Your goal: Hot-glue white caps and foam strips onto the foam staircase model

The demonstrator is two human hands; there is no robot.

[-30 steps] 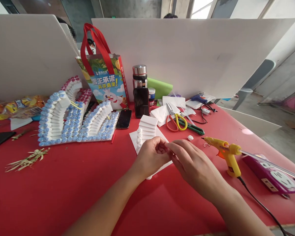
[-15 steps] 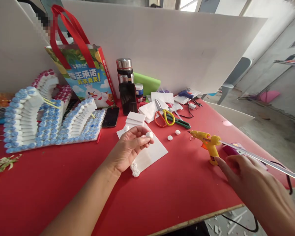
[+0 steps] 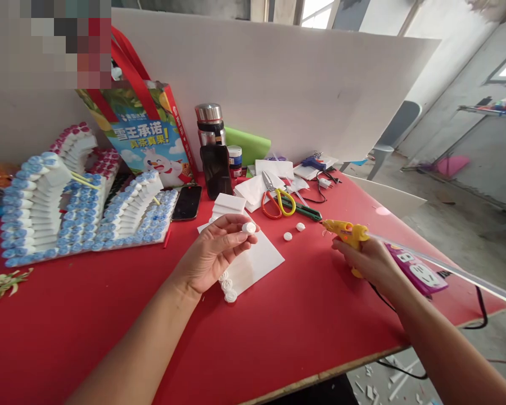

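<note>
Between thumb and fingers, my left hand (image 3: 219,247) pinches a small white rosette (image 3: 248,228) above a white foam board (image 3: 259,261). Along the board's near left edge sits a row of white rosettes (image 3: 227,288), partly hidden by my wrist. My right hand (image 3: 369,259) is wrapped round the handle of a yellow hot glue gun (image 3: 348,230). A long clear glue stick (image 3: 438,262) sticks out of the gun's back, and its nozzle points left. Two loose white rosettes (image 3: 294,232) lie on the red table between board and gun.
Scissors (image 3: 279,201) and a green utility knife (image 3: 306,210) lie behind the board. A purple power strip (image 3: 419,270) is right of my hand. Blue-and-white rosette models (image 3: 84,216), a phone (image 3: 187,202), a steel flask (image 3: 211,124) and a shopping bag (image 3: 152,135) stand farther back.
My right hand has moved from beside the glue gun's handle to a grip around it. My left hand keeps the rosette pinched over the board. The whole view has shifted slightly.
</note>
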